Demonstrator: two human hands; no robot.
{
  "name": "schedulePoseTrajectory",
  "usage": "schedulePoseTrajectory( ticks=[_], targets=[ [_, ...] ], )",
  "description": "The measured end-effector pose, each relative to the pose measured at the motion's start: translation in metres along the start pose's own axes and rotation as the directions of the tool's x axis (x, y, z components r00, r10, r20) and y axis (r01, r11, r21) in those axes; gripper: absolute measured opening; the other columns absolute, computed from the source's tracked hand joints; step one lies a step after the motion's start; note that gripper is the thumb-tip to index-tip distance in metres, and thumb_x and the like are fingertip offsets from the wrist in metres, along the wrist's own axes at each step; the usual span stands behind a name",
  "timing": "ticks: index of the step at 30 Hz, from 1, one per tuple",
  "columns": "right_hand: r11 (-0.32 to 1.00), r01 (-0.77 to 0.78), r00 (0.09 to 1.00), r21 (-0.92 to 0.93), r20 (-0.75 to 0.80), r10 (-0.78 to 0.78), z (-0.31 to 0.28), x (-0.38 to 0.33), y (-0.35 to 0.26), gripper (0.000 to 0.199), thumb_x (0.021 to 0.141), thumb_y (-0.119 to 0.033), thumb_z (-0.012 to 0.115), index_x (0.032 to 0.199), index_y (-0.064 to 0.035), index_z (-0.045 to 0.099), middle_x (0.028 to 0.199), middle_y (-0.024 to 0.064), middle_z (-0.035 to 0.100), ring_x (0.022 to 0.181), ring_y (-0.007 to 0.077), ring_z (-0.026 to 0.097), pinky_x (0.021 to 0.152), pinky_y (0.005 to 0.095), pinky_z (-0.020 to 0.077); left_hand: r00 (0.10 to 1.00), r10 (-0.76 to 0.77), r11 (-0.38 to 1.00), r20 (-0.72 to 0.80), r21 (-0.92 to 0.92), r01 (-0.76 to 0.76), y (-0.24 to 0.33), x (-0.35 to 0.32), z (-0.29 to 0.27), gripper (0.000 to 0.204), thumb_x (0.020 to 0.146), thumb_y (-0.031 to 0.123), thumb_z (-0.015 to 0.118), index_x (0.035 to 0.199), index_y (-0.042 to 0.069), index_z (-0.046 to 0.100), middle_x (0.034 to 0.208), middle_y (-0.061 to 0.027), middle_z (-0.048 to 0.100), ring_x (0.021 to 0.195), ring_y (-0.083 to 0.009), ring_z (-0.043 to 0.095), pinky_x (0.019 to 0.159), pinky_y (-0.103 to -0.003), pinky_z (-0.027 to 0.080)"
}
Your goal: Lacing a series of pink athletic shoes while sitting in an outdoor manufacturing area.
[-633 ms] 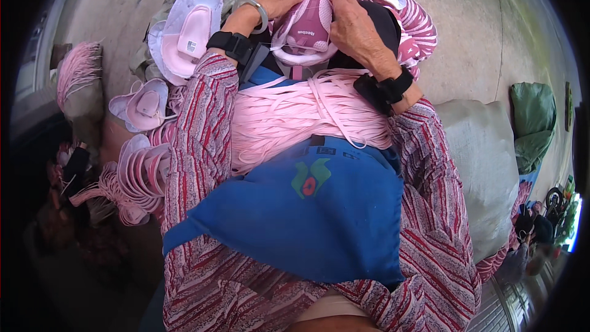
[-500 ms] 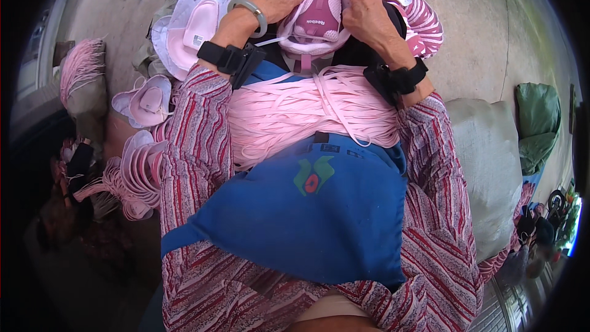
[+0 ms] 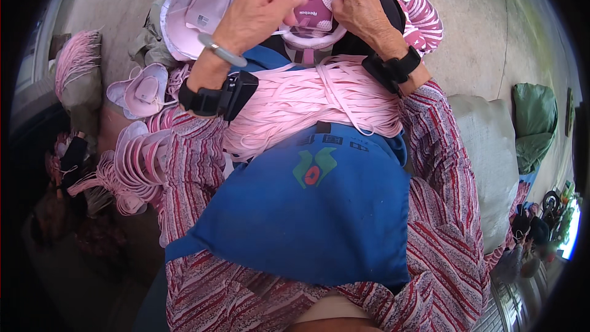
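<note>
A pink and white shoe upper [image 3: 315, 17] lies over my knees at the top of the view, its tongue toward the middle. My right hand [image 3: 364, 11] is closed at its right edge, the index finger stretched along the eyelet side. My left hand [image 3: 258, 17] is raised just left of the upper with thumb and fingers pinched together; what lies between them is hidden. A short piece of pale lace shows beside the tongue below this hand. A thick bundle of pale pink shoelaces [image 3: 307, 98] lies across my lap, on the blue apron [image 3: 307, 215].
Left of my arm lie stacked pale shoe uppers [image 3: 203, 9], a smaller one [image 3: 146, 89] and a row of nested ones [image 3: 138, 154]. More pink laces [image 3: 78, 58] hang at far left. Striped pink uppers [image 3: 424, 27] sit at upper right. A grey sack [image 3: 482, 160] and green bag [image 3: 533, 126] stand right.
My left hand has come away from the upper's left edge, moving left and toward me. My right hand stays at the right edge, its index finger now reaching further over the upper.
</note>
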State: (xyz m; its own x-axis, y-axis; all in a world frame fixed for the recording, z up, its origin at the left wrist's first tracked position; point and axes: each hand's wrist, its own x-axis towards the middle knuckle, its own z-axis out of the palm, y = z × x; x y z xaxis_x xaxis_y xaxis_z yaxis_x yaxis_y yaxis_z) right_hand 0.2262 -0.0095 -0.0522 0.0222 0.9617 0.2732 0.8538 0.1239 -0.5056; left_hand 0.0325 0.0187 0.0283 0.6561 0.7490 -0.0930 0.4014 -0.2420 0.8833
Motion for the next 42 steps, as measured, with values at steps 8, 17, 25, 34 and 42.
schedulePoseTrajectory(
  ticks=[8,17,25,34,42],
  targets=[
    [0.974,0.052,0.998,0.219,0.011,-0.056,-0.01,0.001,0.019,0.035,0.078,-0.011,0.053,0.111,-0.0043,0.06,0.096,0.021,0.062,0.086,0.0317,0.062,0.077,0.0353,0.049,0.905,-0.249,0.962,0.345,-0.021,0.273,-0.042,-0.023,0.03,0.035,0.09,0.033,0.043,0.086,0.005,0.063,0.062,-0.0051,0.06,0.053,-0.0146,0.059,0.049,-0.03,0.047],
    [0.973,-0.101,0.995,0.21,0.04,0.094,-0.024,-0.014,0.009,0.025,0.086,-0.027,0.057,0.095,-0.0042,0.061,0.075,0.0126,0.063,0.066,0.0277,0.062,0.062,0.0336,0.0486,0.989,-0.109,0.852,-0.098,0.504,0.144,-0.056,0.002,0.028,0.049,0.081,0.035,0.061,0.109,-0.003,0.046,0.065,-0.0169,0.062,0.056,-0.0265,0.064,0.052,-0.038,0.051],
    [0.966,0.257,0.896,0.036,0.365,-0.252,-0.046,-0.063,0.0,0.013,0.08,-0.015,0.058,0.078,-0.0019,0.057,0.08,0.0123,0.051,0.075,0.0309,0.057,0.066,0.0375,0.0465,0.999,-0.035,0.561,-0.01,0.827,0.028,-0.051,0.008,0.035,0.07,0.072,0.04,0.07,0.124,0.006,0.037,0.077,-0.02,0.063,0.071,-0.0349,0.064,0.059,-0.042,0.052],
    [0.999,0.05,0.988,0.021,0.142,-0.052,-0.014,-0.038,-0.002,0.04,0.085,-0.035,0.057,0.079,0.0045,0.05,0.074,0.0243,0.061,0.07,0.0388,0.061,0.061,0.0446,0.0491,0.945,0.323,0.524,0.051,0.822,-0.223,-0.067,0.016,0.04,0.062,0.079,0.017,0.062,0.135,0.019,0.034,0.086,-0.0131,0.054,0.073,-0.03,0.06,0.06,-0.039,0.051],
    [0.985,0.137,0.981,-0.103,0.154,-0.12,-0.008,-0.036,0.017,0.017,0.079,-0.011,0.053,0.07,0.0029,0.056,0.069,0.0148,0.052,0.062,0.025,0.061,0.055,0.0354,0.0496,0.881,0.473,0.456,0.004,0.854,-0.249,-0.055,0.02,0.054,0.055,0.075,0.008,0.057,0.128,0.019,0.046,0.078,-0.0116,0.051,0.068,-0.0273,0.059,0.056,-0.037,0.051]
  ],
)
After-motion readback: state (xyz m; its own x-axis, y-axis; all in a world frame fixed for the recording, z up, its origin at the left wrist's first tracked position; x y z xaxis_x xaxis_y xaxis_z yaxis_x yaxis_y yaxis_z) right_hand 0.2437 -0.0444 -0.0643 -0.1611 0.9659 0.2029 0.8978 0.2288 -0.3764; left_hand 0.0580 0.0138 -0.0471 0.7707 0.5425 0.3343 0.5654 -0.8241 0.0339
